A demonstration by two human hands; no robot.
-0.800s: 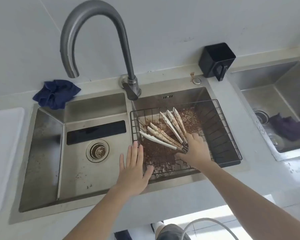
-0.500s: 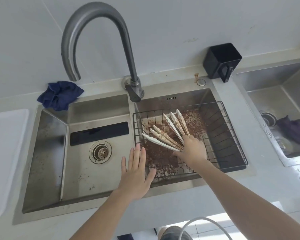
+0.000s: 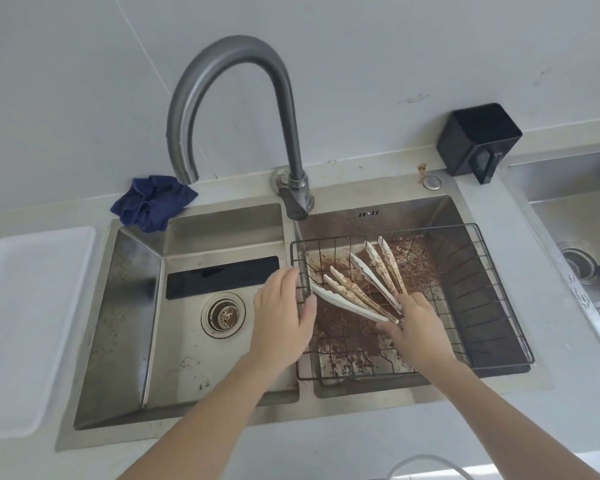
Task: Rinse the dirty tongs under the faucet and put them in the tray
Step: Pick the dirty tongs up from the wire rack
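Note:
Several white tongs [image 3: 361, 284], smeared with brown dirt, fan out inside the black wire basket [image 3: 482, 292] in the right sink basin. My right hand [image 3: 413, 323] grips their hinge ends, the tips pointing up and left. My left hand [image 3: 284, 313] hovers with straight fingers at the basket's left rim, just beside the tip of the lowest tong. The grey gooseneck faucet [image 3: 229, 98] arches over the left basin with no water running. A white tray [image 3: 28, 323] lies on the counter at the far left.
A blue cloth [image 3: 153, 202] sits on the counter behind the left basin [image 3: 194, 358], which has a round drain [image 3: 223, 315]. A black holder [image 3: 478, 136] stands at the back right. A second sink [image 3: 575, 216] with a dark cloth is at the far right.
My left hand has moved up to the basket's left rim, near the lowest tong's tip. My right hand keeps its grip on the hinge ends. The camera has shifted.

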